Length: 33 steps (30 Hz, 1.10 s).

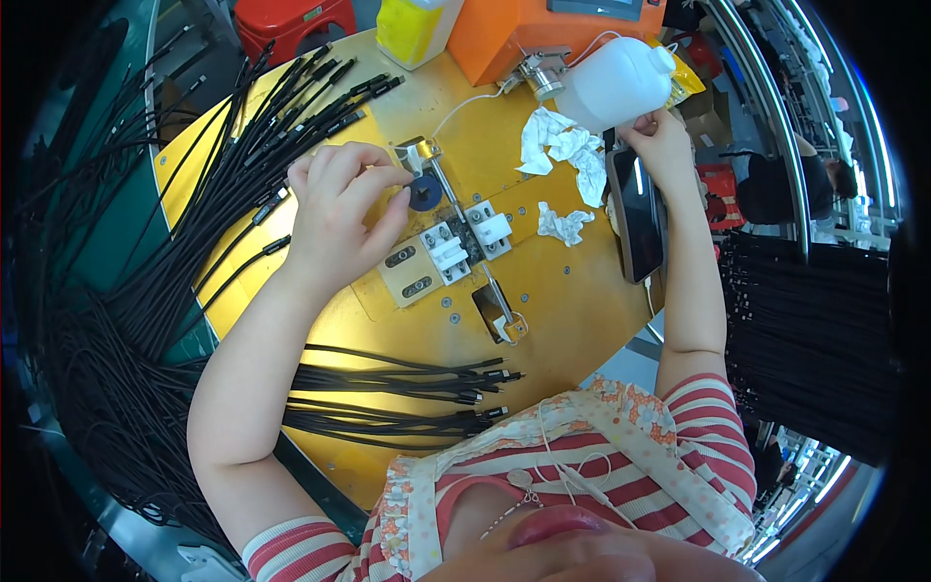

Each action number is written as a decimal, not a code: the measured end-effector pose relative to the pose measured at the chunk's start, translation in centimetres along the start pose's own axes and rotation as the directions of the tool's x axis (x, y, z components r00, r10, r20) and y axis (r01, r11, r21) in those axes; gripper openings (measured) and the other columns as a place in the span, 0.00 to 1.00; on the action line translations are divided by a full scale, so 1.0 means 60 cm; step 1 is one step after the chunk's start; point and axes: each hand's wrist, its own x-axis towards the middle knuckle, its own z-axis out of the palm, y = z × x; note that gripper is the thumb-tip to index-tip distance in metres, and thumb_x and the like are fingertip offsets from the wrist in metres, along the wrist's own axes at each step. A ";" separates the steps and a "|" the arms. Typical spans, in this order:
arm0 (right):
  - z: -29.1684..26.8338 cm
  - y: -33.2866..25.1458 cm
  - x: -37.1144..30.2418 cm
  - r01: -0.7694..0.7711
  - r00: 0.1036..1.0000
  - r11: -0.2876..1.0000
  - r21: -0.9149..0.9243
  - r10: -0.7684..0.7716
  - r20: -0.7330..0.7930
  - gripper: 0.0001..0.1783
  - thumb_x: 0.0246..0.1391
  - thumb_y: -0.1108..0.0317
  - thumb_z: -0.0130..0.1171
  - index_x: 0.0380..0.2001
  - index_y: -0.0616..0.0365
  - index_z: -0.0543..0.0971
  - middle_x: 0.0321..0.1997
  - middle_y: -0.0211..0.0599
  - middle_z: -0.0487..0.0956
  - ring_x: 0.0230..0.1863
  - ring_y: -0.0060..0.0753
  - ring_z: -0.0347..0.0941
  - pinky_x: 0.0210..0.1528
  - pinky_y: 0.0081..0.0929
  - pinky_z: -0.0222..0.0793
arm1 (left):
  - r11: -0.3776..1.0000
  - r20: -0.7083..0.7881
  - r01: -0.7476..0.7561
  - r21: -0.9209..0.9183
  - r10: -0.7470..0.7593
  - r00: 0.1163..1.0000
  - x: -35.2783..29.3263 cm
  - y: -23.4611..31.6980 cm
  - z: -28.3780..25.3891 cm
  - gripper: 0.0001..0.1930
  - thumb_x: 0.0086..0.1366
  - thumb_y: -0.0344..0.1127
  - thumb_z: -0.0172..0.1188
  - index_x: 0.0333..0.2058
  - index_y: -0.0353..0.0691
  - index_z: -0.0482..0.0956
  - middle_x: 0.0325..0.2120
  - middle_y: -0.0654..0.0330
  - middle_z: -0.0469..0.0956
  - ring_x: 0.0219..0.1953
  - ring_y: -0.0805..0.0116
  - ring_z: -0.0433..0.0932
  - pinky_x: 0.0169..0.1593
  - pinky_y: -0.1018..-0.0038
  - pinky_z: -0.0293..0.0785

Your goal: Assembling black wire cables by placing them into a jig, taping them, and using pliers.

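Observation:
Over the left middle of the gold work plate (553, 320), my left hand (339, 204) is closed in a loose pinch. Its thumb and index tips come close together beside a dark blue disc (425, 192); what lies between them, if anything, cannot be made out. The disc is next to a metal rod and white clamp blocks (447, 254) on the plate. My right hand (662, 145) reaches to the far right, fingers bent and pressed together beside the white plastic bottle (616, 85). Whatever its fingertips grip is hidden. A dark phone (637, 218) stands just below this hand.
Bundles of black cables (281, 126) cover the left side, with more cable ends (417, 422) at the near edge. Crumpled white tissues (565, 145) lie beside the bottle. An orange machine (514, 39) and a yellow container (412, 29) stand at the back.

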 end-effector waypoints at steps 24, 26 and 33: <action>0.007 0.037 0.000 -0.108 0.980 0.975 0.193 0.137 -0.143 0.14 0.33 0.64 0.67 0.19 0.60 0.73 0.20 0.32 0.75 0.24 0.24 0.71 0.28 0.23 0.66 | 1.000 0.006 0.016 0.003 -0.016 1.000 -0.001 -0.005 0.006 0.08 0.50 0.31 0.63 0.31 0.47 0.78 0.33 0.67 0.72 0.39 0.66 0.70 0.47 0.67 0.55; 0.006 0.039 -0.007 -0.120 0.972 0.978 0.173 0.151 -0.178 0.14 0.34 0.65 0.67 0.19 0.61 0.73 0.20 0.32 0.75 0.24 0.23 0.71 0.28 0.22 0.67 | 1.000 0.007 0.022 -0.001 -0.022 1.000 -0.001 -0.002 0.007 0.08 0.50 0.31 0.64 0.31 0.47 0.78 0.33 0.67 0.72 0.38 0.66 0.70 0.46 0.67 0.56; -0.007 0.025 -0.036 0.129 0.892 0.589 0.798 0.283 -0.354 0.16 0.44 0.78 0.64 0.37 0.65 0.72 0.30 0.34 0.78 0.32 0.19 0.74 0.37 0.15 0.69 | 1.000 -0.023 0.004 0.005 -0.004 1.000 0.000 -0.005 0.005 0.08 0.50 0.30 0.64 0.31 0.47 0.79 0.32 0.67 0.72 0.38 0.67 0.70 0.46 0.68 0.56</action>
